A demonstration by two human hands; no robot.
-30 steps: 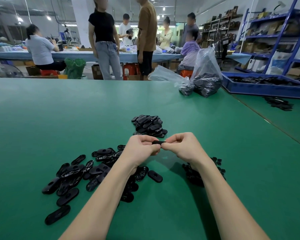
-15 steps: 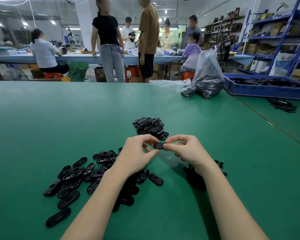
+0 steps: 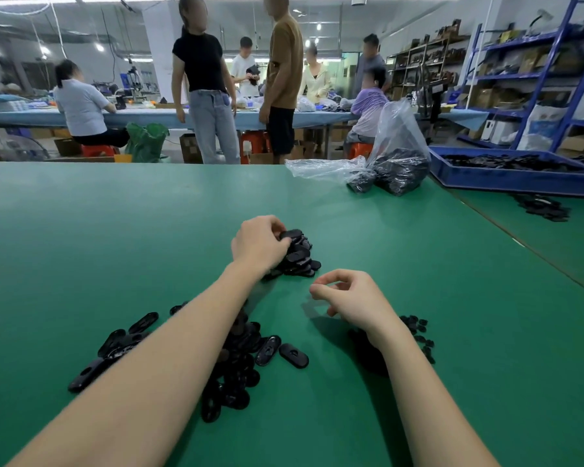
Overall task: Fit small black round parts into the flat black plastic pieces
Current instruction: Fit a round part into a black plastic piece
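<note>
A: Any label or writing you can read?

B: None legible; the parts are plain black. Your left hand [image 3: 260, 246] is on the far pile of flat black pieces [image 3: 299, 257], its grip pinching the top flat piece [image 3: 290, 235].

A: And your right hand [image 3: 348, 299]?

B: Its grip is loosely curled, holding nothing, above the table [image 3: 81, 230], with the small round parts [image 3: 418, 332] just behind your wrist.

A: Where are the loose flat pieces [image 3: 243, 348]?

B: Under your left forearm, near the table's front. Open green surface lies to your left and ahead; the plastic bags [image 3: 395, 163] sit at the far edge, and the blue tray [image 3: 520, 180] stands beyond the seam on your right.
</note>
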